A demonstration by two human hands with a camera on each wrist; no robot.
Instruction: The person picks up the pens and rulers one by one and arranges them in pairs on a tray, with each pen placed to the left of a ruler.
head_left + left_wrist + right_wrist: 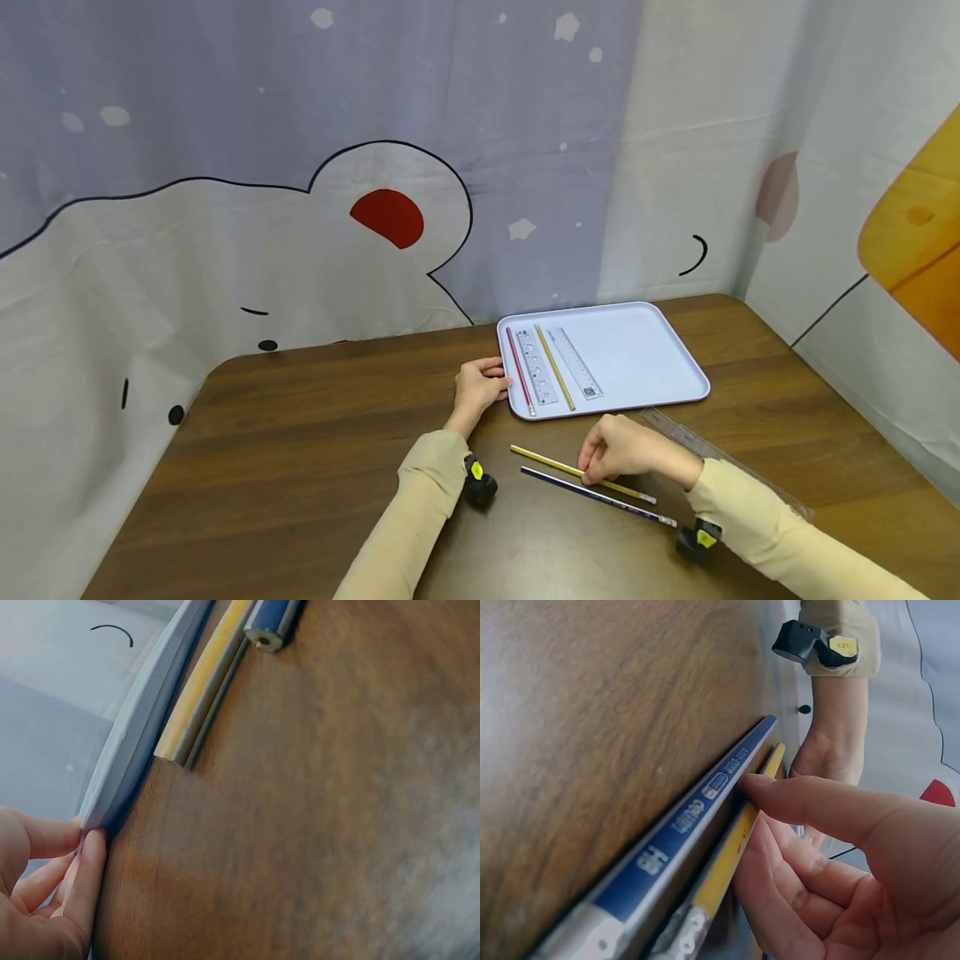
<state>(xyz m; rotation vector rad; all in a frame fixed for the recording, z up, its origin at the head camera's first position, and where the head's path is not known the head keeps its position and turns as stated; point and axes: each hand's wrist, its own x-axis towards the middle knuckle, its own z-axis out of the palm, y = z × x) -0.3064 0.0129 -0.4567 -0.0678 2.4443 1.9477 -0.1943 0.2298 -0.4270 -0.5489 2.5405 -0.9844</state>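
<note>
My left hand [476, 387] holds the left rim of a white tray [652, 358], with thumb and forefinger pinching the edge [124, 765] in the left wrist view. My right hand [630, 448] pinches a yellow pencil [543, 458] near its middle, between thumb and forefinger. That pencil lies along the table, its eraser end toward the right. Just in front of it, roughly parallel, is a dark blue pencil [577, 487]; printed lettering shows on it in the right wrist view. Inside the tray's left half are a red pencil [518, 367], another yellow pencil [555, 368] and two clear rulers [535, 367].
A clear ruler [750, 473] lies on the brown wooden table [315, 442], partly hidden by my right wrist and sleeve. Behind the table hangs a printed curtain [540, 167], close to the tray's far edge.
</note>
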